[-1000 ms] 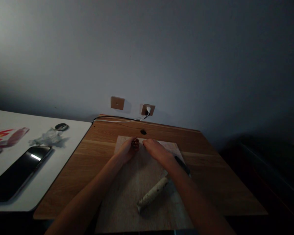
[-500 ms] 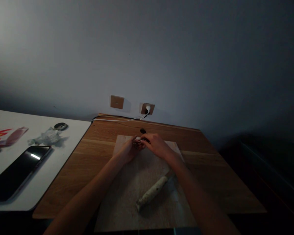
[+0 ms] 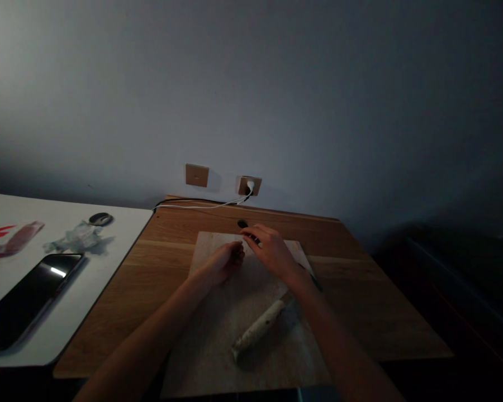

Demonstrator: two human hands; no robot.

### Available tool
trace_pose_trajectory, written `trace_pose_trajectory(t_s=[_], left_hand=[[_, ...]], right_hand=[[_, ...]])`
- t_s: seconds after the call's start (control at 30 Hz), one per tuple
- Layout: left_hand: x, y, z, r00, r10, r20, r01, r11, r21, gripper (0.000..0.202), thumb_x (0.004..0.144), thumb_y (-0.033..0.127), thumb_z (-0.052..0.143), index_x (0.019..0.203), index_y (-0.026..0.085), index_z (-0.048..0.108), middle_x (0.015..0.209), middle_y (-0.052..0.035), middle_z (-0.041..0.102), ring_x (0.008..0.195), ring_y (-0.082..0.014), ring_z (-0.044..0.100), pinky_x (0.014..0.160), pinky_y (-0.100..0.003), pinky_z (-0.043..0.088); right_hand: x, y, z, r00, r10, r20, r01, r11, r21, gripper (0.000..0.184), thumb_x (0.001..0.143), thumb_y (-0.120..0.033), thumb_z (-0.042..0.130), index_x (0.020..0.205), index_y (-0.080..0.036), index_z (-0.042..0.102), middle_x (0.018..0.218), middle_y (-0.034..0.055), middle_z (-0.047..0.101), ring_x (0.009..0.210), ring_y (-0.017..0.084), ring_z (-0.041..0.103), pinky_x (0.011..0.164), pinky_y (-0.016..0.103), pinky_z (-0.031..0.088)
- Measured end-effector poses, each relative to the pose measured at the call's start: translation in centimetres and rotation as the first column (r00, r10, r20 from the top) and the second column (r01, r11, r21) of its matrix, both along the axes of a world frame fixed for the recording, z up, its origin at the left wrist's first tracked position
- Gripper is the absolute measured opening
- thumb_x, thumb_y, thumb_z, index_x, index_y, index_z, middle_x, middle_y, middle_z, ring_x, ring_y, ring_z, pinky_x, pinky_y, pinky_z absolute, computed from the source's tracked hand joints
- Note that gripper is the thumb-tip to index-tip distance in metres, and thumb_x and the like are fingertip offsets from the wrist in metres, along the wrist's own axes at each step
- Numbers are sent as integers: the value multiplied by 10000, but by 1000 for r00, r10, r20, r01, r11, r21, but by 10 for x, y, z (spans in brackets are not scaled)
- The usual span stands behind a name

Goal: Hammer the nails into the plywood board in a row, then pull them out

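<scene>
Over the far part of a pale board [image 3: 218,357], my left hand [image 3: 225,262] is closed, its fingers curled inward. What it holds, if anything, is too dark to make out. Just to its right, my right hand [image 3: 268,248] pinches thumb and fingers together at the far edge of the board. Any small thing between those fingertips is not clear. A small gap separates the two hands. Nearer to me on the board lies a pale, dark-spotted stick-like piece [image 3: 257,329], slanting up to the right towards my right forearm. A thin dark object [image 3: 316,282] shows partly beside that forearm.
The board rests on a wooden table [image 3: 142,285] against the wall. On the white table [image 3: 109,240] at left are a phone [image 3: 29,301], crumpled clear plastic [image 3: 77,237], a dark round item [image 3: 101,219] and a red-and-white packet [image 3: 8,237]. Cables [image 3: 201,204] run to a wall socket [image 3: 255,186].
My hands were touching fingertip to fingertip and are now slightly apart. The right hand has lifted away a little, and the left fingers have curled in. The thin dark object now shows beside my right forearm.
</scene>
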State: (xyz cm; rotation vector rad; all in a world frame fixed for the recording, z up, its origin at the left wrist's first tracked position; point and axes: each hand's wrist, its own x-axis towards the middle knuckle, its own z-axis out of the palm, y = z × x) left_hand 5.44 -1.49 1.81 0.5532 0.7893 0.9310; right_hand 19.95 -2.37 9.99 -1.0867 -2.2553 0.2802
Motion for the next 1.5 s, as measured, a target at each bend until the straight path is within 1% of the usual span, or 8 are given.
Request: trace_pose_trajectory(t_s=[0.2,0.4,0.53,0.7,0.83,0.97,1.23,1.5], left_hand=[[-3,-7,10,865,47,-500,197,884,424,339,885,404,524,630,189,461,530,63,362,464,-90,330,472,-233,231],[-32,-42,29,99,418,-903,688,627,366,344,983,383,445,772,165,607,752,-76,643,713,-220,623,646,-309,401],[-39,-68,21,-136,466,-874,813,557,171,323,991,393,469,1002,133,661,966,-163,699,915,-319,677,729,-375,474],[-35,-70,6,-28,408,-913,770,591,240,257,988,243,402,925,153,635,881,-133,681,818,-275,664,688,-350,438],[-24,-61,13,549,110,-829,443,802,400,344,955,365,427,658,195,456,571,4,435,509,-134,434,532,-266,318],[-10,-54,31,981,-123,-152,141,983,115,314,866,423,515,672,206,395,570,77,273,450,-72,237,434,-214,169],[26,-37,18,908,-52,-416,153,964,215,270,877,367,498,674,205,424,576,57,354,476,-89,301,446,-225,186],[44,-42,-5,481,348,-804,595,544,592,208,968,190,386,904,179,583,930,-71,605,845,-191,592,799,-333,480]], right_hand=[[29,-39,-10,991,-76,-114,74,997,-22,141,958,-167,592,991,-193,726,952,53,713,787,167,685,744,286,562],[54,-89,-25,980,-126,-155,102,983,-155,145,963,-202,590,1004,-203,729,953,43,711,792,164,681,741,272,558],[65,-111,-29,970,-193,-149,168,973,-161,162,979,-236,570,1001,-216,729,969,46,720,878,183,694,799,277,556],[79,-131,-38,964,-229,-137,208,966,-154,168,999,-258,550,1037,-239,712,1024,45,717,958,185,696,864,280,547],[87,-146,-50,952,-274,-133,255,956,-145,175,1002,-263,535,1042,-248,705,1024,45,724,959,188,704,850,278,559],[92,-155,-61,939,-323,-121,310,944,-114,185,999,-277,532,1061,-250,705,1028,48,727,926,185,712,816,274,576],[101,-162,-76,933,-350,-84,341,934,-105,203,1007,-276,508,1100,-259,687,1050,56,714,908,194,717,806,296,603],[97,-167,-84,949,-309,56,312,948,-55,248,1011,-210,477,1184,-278,642,1148,80,660,1052,239,684,890,399,600]])
